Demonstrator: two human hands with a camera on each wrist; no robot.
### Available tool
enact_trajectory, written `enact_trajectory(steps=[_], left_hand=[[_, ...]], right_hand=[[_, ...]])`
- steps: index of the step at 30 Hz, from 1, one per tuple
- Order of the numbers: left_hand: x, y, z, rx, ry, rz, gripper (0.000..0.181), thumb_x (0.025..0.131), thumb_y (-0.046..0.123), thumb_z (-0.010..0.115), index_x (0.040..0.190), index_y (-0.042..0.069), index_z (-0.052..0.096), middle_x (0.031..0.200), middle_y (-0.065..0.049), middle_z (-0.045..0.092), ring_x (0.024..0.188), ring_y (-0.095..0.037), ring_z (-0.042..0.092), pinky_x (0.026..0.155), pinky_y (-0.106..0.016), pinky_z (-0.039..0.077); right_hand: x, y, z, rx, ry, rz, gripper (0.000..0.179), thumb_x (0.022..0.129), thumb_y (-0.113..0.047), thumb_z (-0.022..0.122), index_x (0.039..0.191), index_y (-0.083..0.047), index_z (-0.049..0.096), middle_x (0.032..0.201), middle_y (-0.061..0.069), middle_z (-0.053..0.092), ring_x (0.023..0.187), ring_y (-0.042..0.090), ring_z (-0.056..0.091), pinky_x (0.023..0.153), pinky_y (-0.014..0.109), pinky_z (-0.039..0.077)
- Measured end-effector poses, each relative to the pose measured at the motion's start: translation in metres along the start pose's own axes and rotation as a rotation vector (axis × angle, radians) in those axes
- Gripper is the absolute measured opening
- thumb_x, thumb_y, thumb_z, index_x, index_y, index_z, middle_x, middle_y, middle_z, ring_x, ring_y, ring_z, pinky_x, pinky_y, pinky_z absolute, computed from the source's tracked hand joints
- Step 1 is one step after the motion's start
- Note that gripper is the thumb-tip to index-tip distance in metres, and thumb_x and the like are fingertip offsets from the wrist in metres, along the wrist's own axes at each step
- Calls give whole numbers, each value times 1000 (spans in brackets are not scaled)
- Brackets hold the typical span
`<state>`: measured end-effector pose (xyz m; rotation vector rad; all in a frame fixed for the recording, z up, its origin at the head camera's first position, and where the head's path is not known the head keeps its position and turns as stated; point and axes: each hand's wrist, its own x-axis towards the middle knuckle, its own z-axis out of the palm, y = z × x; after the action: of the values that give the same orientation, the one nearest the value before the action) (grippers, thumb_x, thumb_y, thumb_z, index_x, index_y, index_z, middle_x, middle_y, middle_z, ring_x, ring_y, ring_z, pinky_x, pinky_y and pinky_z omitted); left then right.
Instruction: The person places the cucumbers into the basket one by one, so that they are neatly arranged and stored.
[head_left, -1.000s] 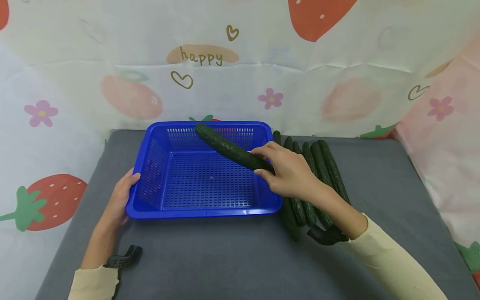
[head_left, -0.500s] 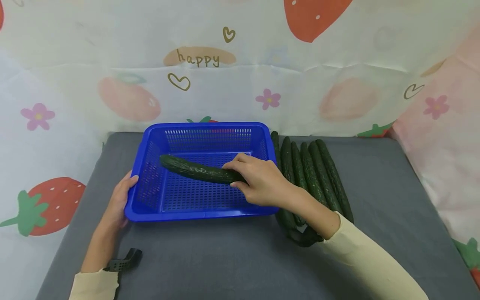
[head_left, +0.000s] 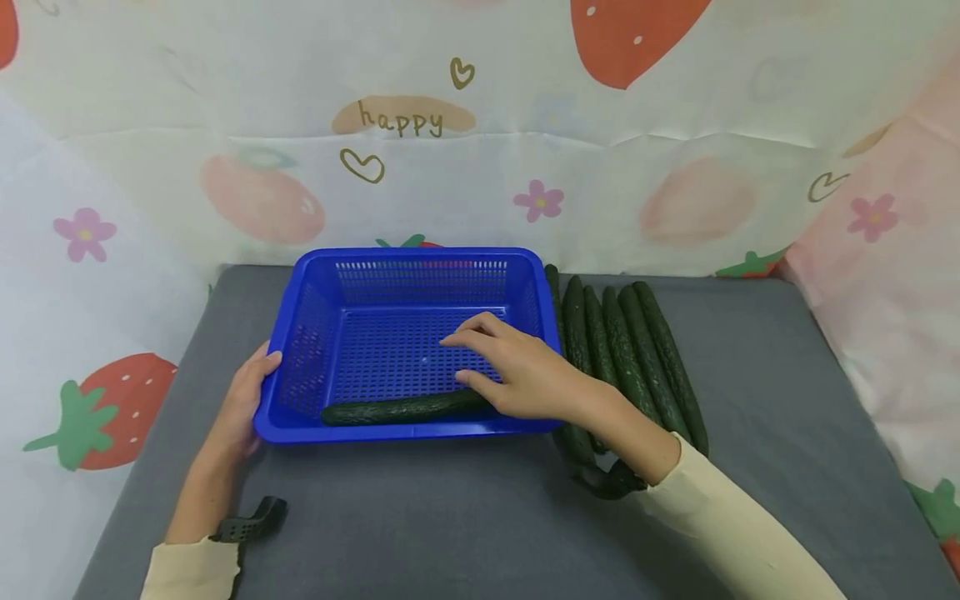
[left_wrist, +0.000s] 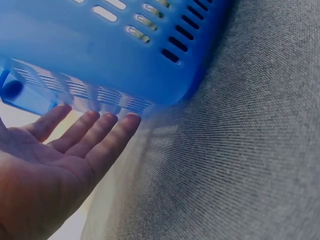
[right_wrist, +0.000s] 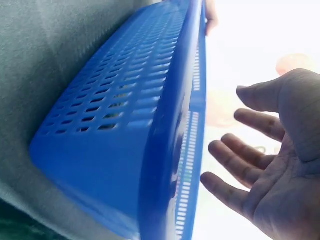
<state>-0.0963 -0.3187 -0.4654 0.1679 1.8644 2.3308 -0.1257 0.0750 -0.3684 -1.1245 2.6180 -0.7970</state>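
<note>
A blue plastic basket [head_left: 420, 253] with slotted sides stands on the grey cloth. My left hand [head_left: 243, 398] holds its left rim, thumb over the edge; in the left wrist view the fingers [left_wrist: 114, 137] reach along the outer wall. One dark green cucumber [head_left: 397, 410] lies lengthwise inside, along the near wall. Above its right end hovers my right hand [head_left: 525, 375], thumb and fingers apart and nothing between them. The right wrist view shows that hand [right_wrist: 280, 170] spread over the basket's rim [right_wrist: 172, 115].
Several more cucumbers [head_left: 626, 350] lie side by side right of the basket, partly under the right forearm. Grey cloth [head_left: 420, 517] covers the table. A fabric backdrop [head_left: 600, 200] printed with fruit and flowers rises behind it.
My right hand has carried the cucumber left and down into the basket and let it go near the front wall. The left hand stays on the rim.
</note>
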Motion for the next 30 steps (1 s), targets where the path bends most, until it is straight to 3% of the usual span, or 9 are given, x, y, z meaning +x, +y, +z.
enact_trajectory(steps=[10, 19, 30], left_hand=[[-1, 0, 0, 21, 5, 6, 33, 116, 24, 33, 146, 20, 47, 117, 4, 74, 98, -9, 74, 81, -27, 63], [0, -1, 2, 15, 28, -10, 31, 116, 24, 35, 143, 22, 49, 115, 5, 74, 97, -9, 75, 80, -28, 64], [0, 1, 2, 17, 39, -17, 33, 116, 25, 37, 147, 20, 47, 115, 6, 75, 98, -8, 74, 81, -27, 63]], right_hand=[[-17, 11, -6, 38, 40, 33, 41, 107, -26, 64, 148, -19, 59, 148, 3, 55, 111, 16, 70, 90, 37, 57], [-28, 19, -21, 85, 122, 47, 43, 106, -24, 66, 148, -16, 59, 148, 5, 55, 137, 23, 60, 109, 47, 54], [-39, 34, -25, 140, 238, 45, 41, 107, -17, 64, 147, -11, 59, 149, 11, 54, 140, 29, 54, 112, 53, 50]])
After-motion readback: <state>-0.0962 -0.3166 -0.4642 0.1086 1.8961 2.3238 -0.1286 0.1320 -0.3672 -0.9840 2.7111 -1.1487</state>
